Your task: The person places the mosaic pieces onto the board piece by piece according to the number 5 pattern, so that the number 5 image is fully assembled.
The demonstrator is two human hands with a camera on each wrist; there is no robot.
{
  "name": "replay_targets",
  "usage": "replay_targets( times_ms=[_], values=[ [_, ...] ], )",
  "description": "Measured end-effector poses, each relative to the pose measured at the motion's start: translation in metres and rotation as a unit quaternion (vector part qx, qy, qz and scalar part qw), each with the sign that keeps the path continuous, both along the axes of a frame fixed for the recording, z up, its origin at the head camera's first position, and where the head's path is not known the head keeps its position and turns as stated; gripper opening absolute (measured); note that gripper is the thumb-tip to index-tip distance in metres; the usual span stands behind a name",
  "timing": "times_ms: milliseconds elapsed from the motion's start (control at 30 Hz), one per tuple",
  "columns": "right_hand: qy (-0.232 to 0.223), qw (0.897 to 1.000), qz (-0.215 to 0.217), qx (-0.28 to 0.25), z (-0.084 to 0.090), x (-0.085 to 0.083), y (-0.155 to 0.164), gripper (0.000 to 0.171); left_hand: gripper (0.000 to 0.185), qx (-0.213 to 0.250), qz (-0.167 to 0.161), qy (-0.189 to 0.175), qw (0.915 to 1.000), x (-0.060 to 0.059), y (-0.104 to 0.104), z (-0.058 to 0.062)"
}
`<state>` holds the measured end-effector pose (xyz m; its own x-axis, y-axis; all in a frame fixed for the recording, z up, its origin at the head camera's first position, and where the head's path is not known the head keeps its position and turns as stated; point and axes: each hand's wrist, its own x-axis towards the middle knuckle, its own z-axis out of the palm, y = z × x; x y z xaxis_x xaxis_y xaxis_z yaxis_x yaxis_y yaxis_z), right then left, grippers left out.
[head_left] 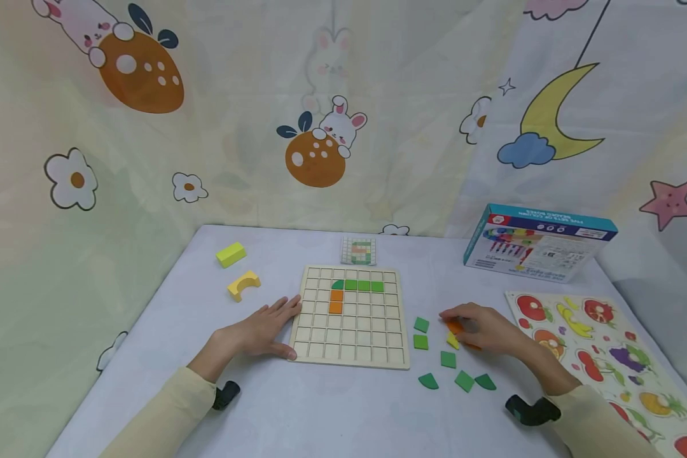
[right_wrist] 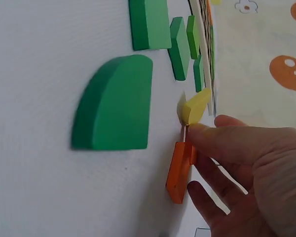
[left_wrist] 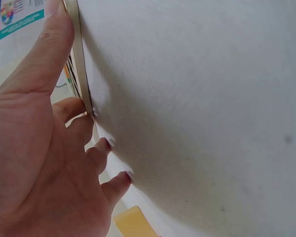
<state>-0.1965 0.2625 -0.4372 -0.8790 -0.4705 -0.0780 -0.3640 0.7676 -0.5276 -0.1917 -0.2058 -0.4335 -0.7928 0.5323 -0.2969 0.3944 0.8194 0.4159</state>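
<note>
My left hand rests at the left edge of a wooden grid board, thumb and fingers spread against its rim. On the board lie a row of green square tiles, a rounded dark green piece at its left end, and two orange tiles below. To the right of the board, my right hand pinches an orange square tile between thumb and fingers. Another orange tile lies beneath that hand, and a yellow piece is by the thumb tip.
Loose green squares and rounded green pieces lie right of the board. A small pattern card sits behind it. Yellow blocks lie at the left; a box and a fruit-picture sheet are at the right.
</note>
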Motion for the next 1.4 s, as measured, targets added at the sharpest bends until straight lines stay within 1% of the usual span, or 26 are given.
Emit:
replay_targets(
  times_ms=[233, 367, 433, 533, 633, 733, 867, 933, 1033, 1133, 1267, 1400],
  values=[
    [0.018, 1.000, -0.018, -0.002, -0.005, -0.001, -0.001, 0.039, 0.103, -0.002, 0.002, -0.003, 1.0000, 0.001, 0.001, 0.001],
    [0.035, 0.999, -0.028, -0.011, -0.004, -0.004, -0.010, 0.041, 0.103, 0.001, 0.005, -0.004, 1.0000, 0.001, 0.001, 0.003],
    [0.044, 0.998, -0.034, -0.017, -0.002, -0.007, -0.022, 0.042, 0.103, 0.000, 0.005, -0.003, 1.0000, 0.002, 0.001, 0.003],
    [0.049, 0.998, -0.041, -0.030, 0.003, -0.012, -0.050, 0.043, 0.102, 0.001, 0.004, -0.001, 1.0000, 0.002, 0.000, 0.004],
    [0.057, 0.997, -0.025, -0.042, 0.007, -0.019, -0.084, 0.044, 0.102, 0.004, 0.001, 0.000, 1.0000, 0.002, -0.001, 0.003],
    [0.060, 0.997, 0.007, -0.053, 0.008, -0.025, -0.118, 0.043, 0.102, 0.006, 0.000, 0.002, 1.0000, 0.002, -0.001, 0.002],
    [0.053, 0.996, 0.031, -0.063, 0.006, -0.031, -0.157, 0.041, 0.102, 0.004, -0.005, 0.007, 1.0000, 0.002, -0.001, 0.001],
    [0.055, 0.996, 0.034, -0.063, 0.004, -0.033, -0.171, 0.041, 0.102, 0.006, -0.007, 0.007, 0.9999, 0.002, 0.000, 0.001],
    [0.057, 0.996, 0.034, -0.063, 0.000, -0.036, -0.186, 0.040, 0.101, 0.008, -0.009, 0.008, 0.9999, 0.002, 0.001, 0.001],
    [0.052, 0.997, 0.027, -0.054, -0.003, -0.038, -0.194, 0.038, 0.101, 0.005, -0.011, 0.011, 0.9999, 0.002, 0.001, 0.000],
    [0.045, 0.998, 0.015, -0.038, -0.006, -0.039, -0.200, 0.038, 0.101, -0.001, -0.012, 0.014, 0.9998, 0.001, -0.001, 0.000],
    [0.040, 0.998, 0.009, -0.043, -0.006, -0.037, -0.199, 0.038, 0.101, -0.004, -0.013, 0.014, 0.9998, 0.001, -0.001, 0.000]
  ],
)
